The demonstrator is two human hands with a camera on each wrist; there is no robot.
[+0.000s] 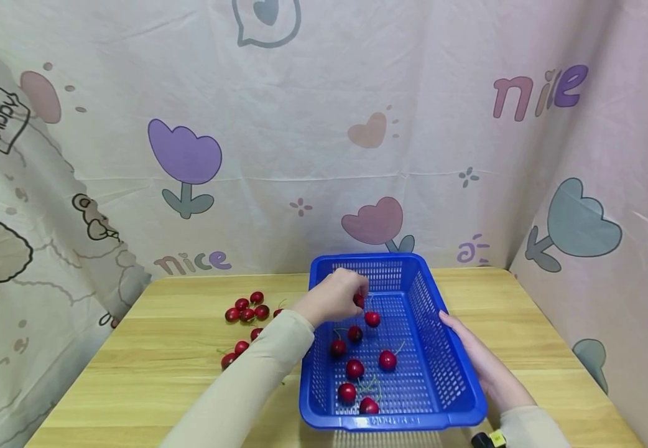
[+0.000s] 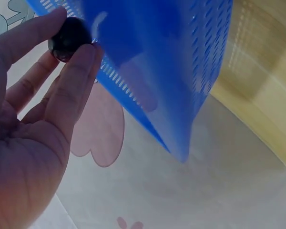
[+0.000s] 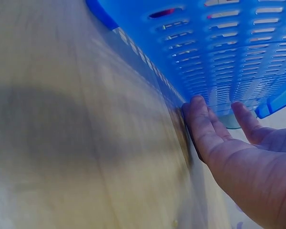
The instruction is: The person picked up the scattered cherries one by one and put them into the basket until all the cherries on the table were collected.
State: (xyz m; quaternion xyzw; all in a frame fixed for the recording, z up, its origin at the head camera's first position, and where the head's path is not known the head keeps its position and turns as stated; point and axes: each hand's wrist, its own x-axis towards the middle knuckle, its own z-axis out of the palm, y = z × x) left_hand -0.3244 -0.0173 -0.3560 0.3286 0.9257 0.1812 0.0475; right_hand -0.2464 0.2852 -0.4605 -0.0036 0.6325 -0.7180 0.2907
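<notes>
In the head view a blue perforated plastic basket (image 1: 399,422) stands on the wooden table, with several red cherries (image 1: 388,359) on its floor, some with green stems. Over the far left part of the basket, my left hand (image 1: 339,292) pinches a cherry (image 1: 359,301). The left wrist view shows this cherry (image 2: 70,40), looking nearly black, between thumb and fingertips beside the basket wall. My right hand (image 1: 477,358) is at the basket's right side. In the right wrist view its fairly straight fingers (image 3: 205,124) touch the outside of the perforated wall.
More cherries (image 1: 247,315) lie loose on the wooden table (image 1: 150,373) left of the basket, partly hidden by my left arm. A printed cloth (image 1: 313,155) hangs behind the table and along its sides. A black item with a yellow label (image 1: 497,438) is at my right wrist.
</notes>
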